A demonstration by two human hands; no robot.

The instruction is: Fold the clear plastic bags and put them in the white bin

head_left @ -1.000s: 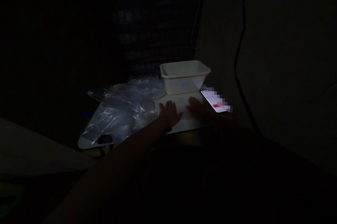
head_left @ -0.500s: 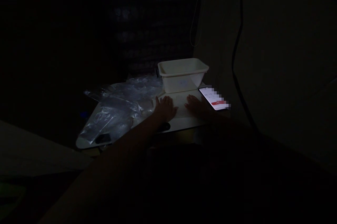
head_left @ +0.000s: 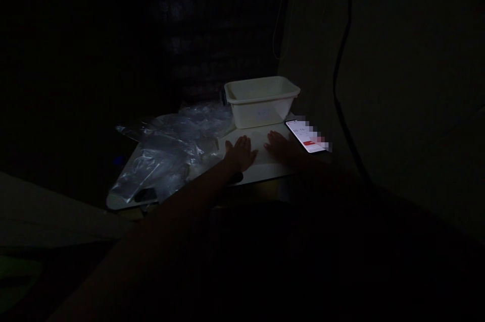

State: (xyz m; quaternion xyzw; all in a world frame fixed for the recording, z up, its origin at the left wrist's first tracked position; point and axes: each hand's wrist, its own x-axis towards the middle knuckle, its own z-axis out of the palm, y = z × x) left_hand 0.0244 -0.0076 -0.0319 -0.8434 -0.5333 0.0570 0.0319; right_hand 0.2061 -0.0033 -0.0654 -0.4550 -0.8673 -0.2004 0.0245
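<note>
My left hand (head_left: 241, 154) lies flat on the white table (head_left: 261, 174), fingers spread. To its right, my right hand (head_left: 279, 147) also rests on the tabletop, its fingers stretched out. Between them there is a faint pale, flat patch whose nature is too dim to tell. Behind both hands stands a white plastic tub (head_left: 261, 112). A lit phone (head_left: 306, 136) lies beside my right hand, partly covered by blurred blocks. Crinkled clear plastic bags (head_left: 162, 155) are spread out to the left of my left hand.
A dark cable (head_left: 341, 59) hangs down the wall at the right. Dark oval openings show near the table's front edge. A pale panel (head_left: 49, 211) stands at the lower left. The surroundings are very dark.
The view has shifted slightly, so the table, tub and phone appear a little higher. My left hand has moved slightly to the right on the table; both hands remain flat.
</note>
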